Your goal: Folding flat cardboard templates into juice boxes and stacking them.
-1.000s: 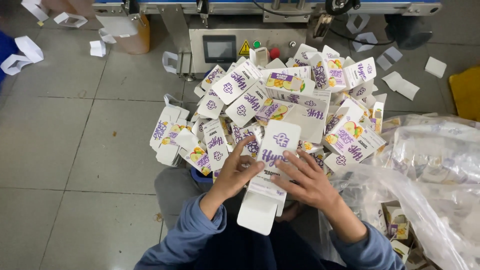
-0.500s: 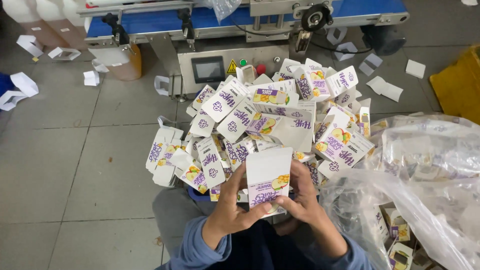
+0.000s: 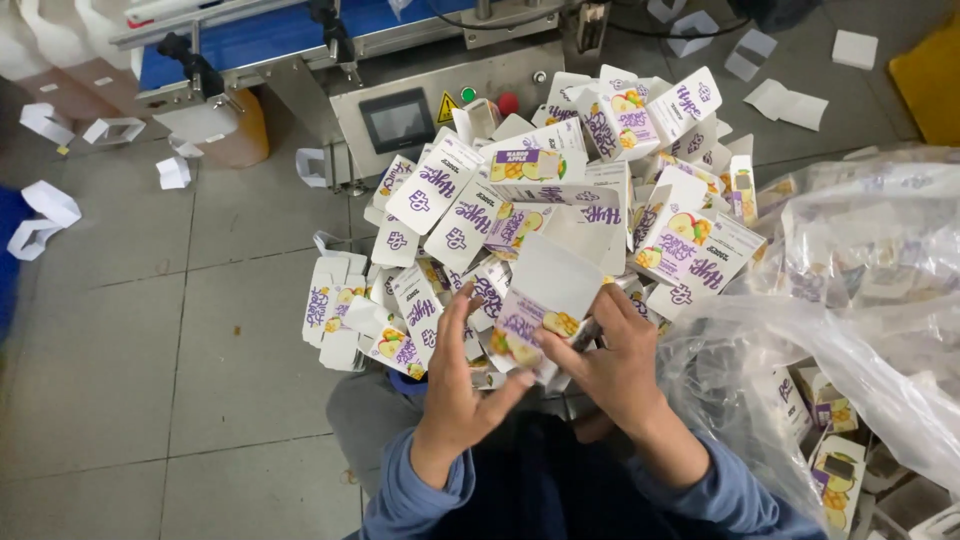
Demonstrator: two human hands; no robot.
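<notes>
A small white carton [image 3: 540, 305] with purple lettering and fruit pictures is held up in front of me, its white flap pointing away. My right hand [image 3: 615, 365] grips its lower right side. My left hand [image 3: 462, 385] is at its left edge with fingers spread and fingertips against the box. Just beyond lies a big heap of the same cartons [image 3: 560, 190], some folded into boxes, some flat.
A metal machine [image 3: 400, 110] with a small screen, coloured buttons and a blue conveyor stands past the heap. A clear plastic bag [image 3: 850, 320] of cartons fills the right. Loose white cartons [image 3: 50, 215] lie on the grey tiled floor at left. A yellow bin [image 3: 930, 70] is far right.
The carton was lying low and open between my hands; I have lifted it and folded it into shape. The view has tilted so the machine sits nearer.
</notes>
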